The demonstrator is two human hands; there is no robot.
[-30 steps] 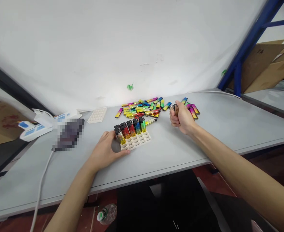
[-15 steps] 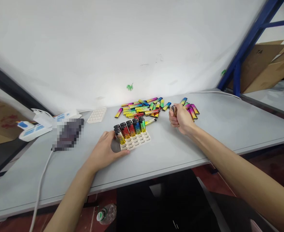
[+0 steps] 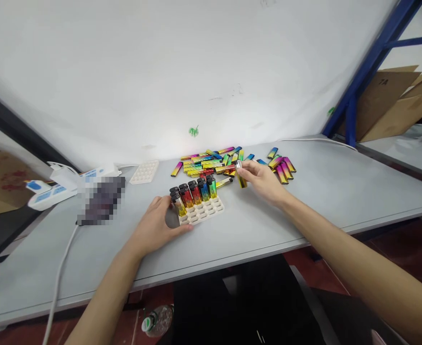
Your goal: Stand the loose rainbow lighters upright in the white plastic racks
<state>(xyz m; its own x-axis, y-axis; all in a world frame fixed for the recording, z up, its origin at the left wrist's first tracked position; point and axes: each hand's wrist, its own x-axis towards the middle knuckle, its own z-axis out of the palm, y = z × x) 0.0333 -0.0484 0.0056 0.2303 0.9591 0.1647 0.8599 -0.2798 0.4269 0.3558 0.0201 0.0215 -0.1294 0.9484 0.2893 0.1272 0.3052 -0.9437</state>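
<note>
My right hand pinches one rainbow-coloured lighter by its metal top, holding it just above the table to the right of the white slotted tray. Several lighters stand upright in the tray's far rows. My left hand rests on the table with thumb and fingers around the tray's left corner, steadying it. A heap of loose lighters lies behind the tray, and a smaller group lies to the right of my right hand.
A second white tray lies at the back left. Power strips with a white cable and a blurred dark object sit on the left. Cardboard boxes and a blue rack post stand on the right. A bottle lies under the table.
My right hand has moved left from the small group toward the tray, and its fist has changed to a fingertip pinch on the lighter. My left hand has stayed on the tray.
</note>
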